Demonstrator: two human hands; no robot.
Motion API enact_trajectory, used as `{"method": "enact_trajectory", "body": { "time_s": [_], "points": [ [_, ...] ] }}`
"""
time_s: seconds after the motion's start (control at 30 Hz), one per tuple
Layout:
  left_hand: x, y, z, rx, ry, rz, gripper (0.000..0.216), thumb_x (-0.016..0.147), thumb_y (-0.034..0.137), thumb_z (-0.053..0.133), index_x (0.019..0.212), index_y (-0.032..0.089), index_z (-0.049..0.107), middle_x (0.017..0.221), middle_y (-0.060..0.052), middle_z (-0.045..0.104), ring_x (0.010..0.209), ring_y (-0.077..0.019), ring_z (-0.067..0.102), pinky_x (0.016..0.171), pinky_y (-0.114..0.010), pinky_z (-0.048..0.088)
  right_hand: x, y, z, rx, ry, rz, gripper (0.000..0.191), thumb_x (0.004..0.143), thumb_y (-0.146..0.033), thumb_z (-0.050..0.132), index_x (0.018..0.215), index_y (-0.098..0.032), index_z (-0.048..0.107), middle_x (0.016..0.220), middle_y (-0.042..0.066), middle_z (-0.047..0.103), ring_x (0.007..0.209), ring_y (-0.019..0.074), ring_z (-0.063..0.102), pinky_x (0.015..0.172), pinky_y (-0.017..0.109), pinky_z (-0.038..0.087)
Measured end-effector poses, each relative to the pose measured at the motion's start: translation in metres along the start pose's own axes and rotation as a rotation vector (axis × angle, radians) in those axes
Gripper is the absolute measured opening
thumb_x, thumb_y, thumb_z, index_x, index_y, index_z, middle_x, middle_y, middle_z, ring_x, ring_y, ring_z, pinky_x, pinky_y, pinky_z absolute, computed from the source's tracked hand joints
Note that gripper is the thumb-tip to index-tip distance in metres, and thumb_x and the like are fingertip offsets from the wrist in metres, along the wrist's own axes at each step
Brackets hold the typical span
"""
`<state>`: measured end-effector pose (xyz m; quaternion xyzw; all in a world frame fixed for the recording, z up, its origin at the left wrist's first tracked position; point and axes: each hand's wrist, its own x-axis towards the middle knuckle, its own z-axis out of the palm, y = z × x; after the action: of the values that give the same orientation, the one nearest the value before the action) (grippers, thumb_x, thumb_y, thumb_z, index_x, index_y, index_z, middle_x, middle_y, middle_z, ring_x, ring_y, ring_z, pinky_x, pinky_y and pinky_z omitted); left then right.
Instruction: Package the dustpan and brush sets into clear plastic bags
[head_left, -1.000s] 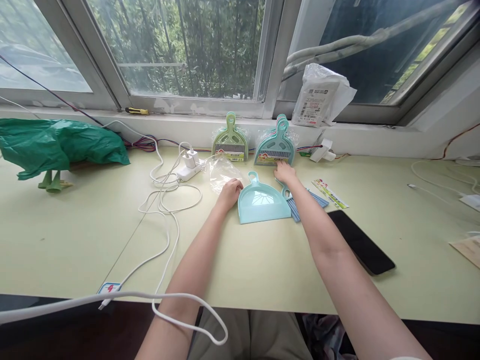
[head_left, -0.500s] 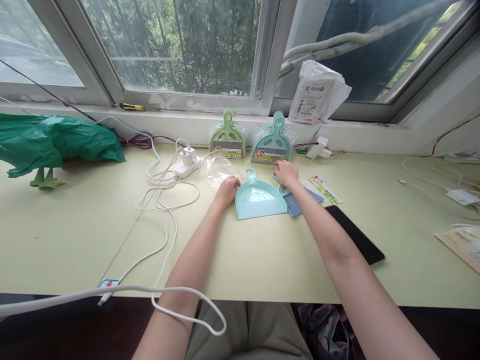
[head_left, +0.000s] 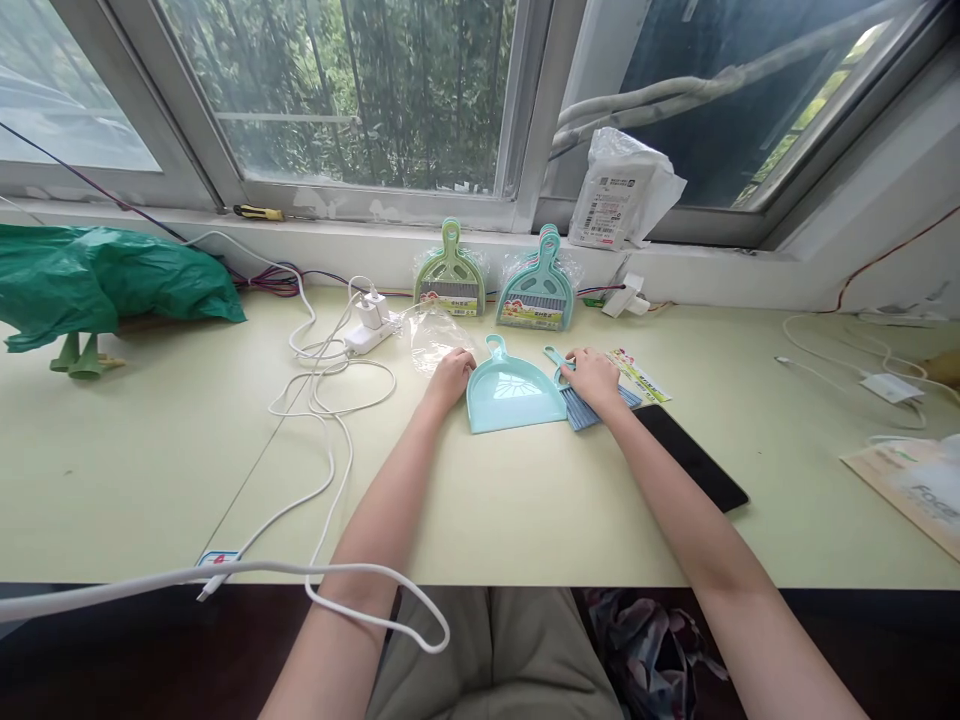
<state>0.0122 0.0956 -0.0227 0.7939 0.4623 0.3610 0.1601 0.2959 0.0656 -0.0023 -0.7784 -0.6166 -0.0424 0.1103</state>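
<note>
A light blue dustpan (head_left: pixel 516 395) lies flat on the table, handle pointing toward the window. Beside its left edge is my left hand (head_left: pixel 451 376), fingers bent and fingertips against the rim. To the right of the pan a small hand brush (head_left: pixel 582 409) with blue-grey bristles rests at a slant. My right hand (head_left: pixel 596 376) is over the brush, fingers curled on its body near the handle; hand and wrist hide part of it. A printed card (head_left: pixel 639 376) lies just beyond this hand. Crumpled clear plastic wrap (head_left: pixel 435 338) is behind my left hand.
Wrapped green (head_left: pixel 450 275) and blue dustpan sets (head_left: pixel 537 290) stand against the sill. A black tablet (head_left: pixel 694 460) lies under my right forearm. White cables (head_left: pixel 330 410) and a power strip (head_left: pixel 369 335) spread on the left. A green plastic bag (head_left: pixel 112 280) sits far left.
My right hand has moved from the handle's tip down and right onto the brush body. My left hand stays at the pan's edge. The view has shifted slightly.
</note>
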Motion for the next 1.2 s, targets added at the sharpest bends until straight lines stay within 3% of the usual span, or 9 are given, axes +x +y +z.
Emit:
{"method": "enact_trajectory", "body": {
  "time_s": [0.2, 0.37, 0.53, 0.77, 0.9, 1.1, 1.2],
  "points": [
    [-0.001, -0.001, 0.000, 0.007, -0.006, 0.026, 0.030, 0.076, 0.000, 0.037, 0.075, 0.017, 0.061, 0.091, -0.005, 0.063, 0.082, -0.0148, 0.058, 0.080, -0.029, 0.048, 0.019, -0.007, 0.006, 0.065, 0.056, -0.141, 0.035, 0.094, -0.029, 0.035, 0.110, -0.022, 0.065, 0.123, 0.009, 0.064, 0.117, 0.0264, 0.052, 0.096, 0.040, 0.042],
    [-0.002, 0.002, -0.002, 0.022, -0.015, 0.004, 0.030, 0.077, -0.001, 0.037, 0.073, 0.017, 0.060, 0.090, -0.005, 0.062, 0.082, -0.0149, 0.058, 0.078, -0.028, 0.048, 0.064, -0.041, 0.009, 0.066, -0.202, -0.342, 0.042, 0.096, -0.031, 0.035, 0.133, -0.022, 0.052, 0.143, 0.009, 0.052, 0.130, 0.0254, 0.045, 0.105, 0.043, 0.036],
    [-0.002, 0.002, -0.004, 0.030, -0.011, 0.005, 0.031, 0.075, -0.003, 0.037, 0.073, 0.017, 0.060, 0.090, -0.005, 0.062, 0.083, -0.0146, 0.059, 0.080, -0.028, 0.048, 0.091, -0.063, 0.017, 0.061, -0.215, -0.300, 0.047, 0.096, -0.031, 0.033, 0.138, -0.015, 0.047, 0.144, 0.015, 0.050, 0.130, 0.0302, 0.046, 0.104, 0.047, 0.038],
    [-0.001, 0.001, -0.002, -0.009, -0.015, -0.018, 0.032, 0.074, -0.004, 0.037, 0.074, 0.017, 0.061, 0.091, -0.005, 0.062, 0.083, -0.0145, 0.059, 0.081, -0.029, 0.049, 0.110, -0.067, 0.025, 0.051, -0.182, -0.216, 0.044, 0.094, -0.028, 0.033, 0.132, -0.015, 0.051, 0.137, 0.016, 0.054, 0.125, 0.0291, 0.050, 0.099, 0.044, 0.042],
    [-0.001, 0.000, -0.002, -0.018, -0.016, -0.021, 0.031, 0.073, -0.004, 0.038, 0.074, 0.017, 0.061, 0.091, -0.005, 0.062, 0.084, -0.0151, 0.059, 0.081, -0.029, 0.048, 0.109, -0.069, 0.026, 0.046, -0.138, -0.195, 0.044, 0.092, -0.024, 0.035, 0.133, -0.016, 0.050, 0.136, 0.016, 0.053, 0.122, 0.0297, 0.050, 0.097, 0.044, 0.042],
    [-0.001, 0.001, -0.001, -0.016, -0.018, -0.024, 0.032, 0.074, -0.005, 0.038, 0.073, 0.017, 0.061, 0.089, -0.005, 0.062, 0.083, -0.0152, 0.058, 0.080, -0.029, 0.048, 0.100, -0.066, 0.019, 0.066, 0.219, -0.178, 0.041, 0.091, -0.017, 0.033, 0.128, -0.019, 0.051, 0.128, 0.016, 0.055, 0.119, 0.0309, 0.046, 0.098, 0.046, 0.036],
    [0.000, 0.001, -0.001, -0.019, -0.017, -0.024, 0.032, 0.074, -0.005, 0.037, 0.073, 0.017, 0.061, 0.089, -0.005, 0.062, 0.082, -0.0151, 0.058, 0.080, -0.029, 0.048, 0.104, -0.060, 0.013, 0.128, 0.276, -0.104, 0.047, 0.090, -0.016, 0.034, 0.136, -0.018, 0.044, 0.134, 0.017, 0.050, 0.122, 0.0300, 0.043, 0.097, 0.044, 0.037]
  ]
}}
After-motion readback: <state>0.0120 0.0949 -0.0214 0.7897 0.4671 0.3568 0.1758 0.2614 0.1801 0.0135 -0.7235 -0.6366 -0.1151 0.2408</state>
